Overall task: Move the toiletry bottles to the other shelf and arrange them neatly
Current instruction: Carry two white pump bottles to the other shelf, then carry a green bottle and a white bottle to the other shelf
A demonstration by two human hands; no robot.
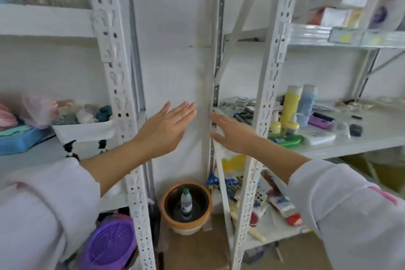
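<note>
White sleeves fill the lower corners of the frame. At centre, the left hand (166,125) and right hand (232,132) reach forward flat and empty, fingers spread, between two white shelf units. Farther back, at right of centre, the yellow bottle (290,105) and blue bottle (306,103) stand upright, side by side, on the cluttered right shelf (361,141).
</note>
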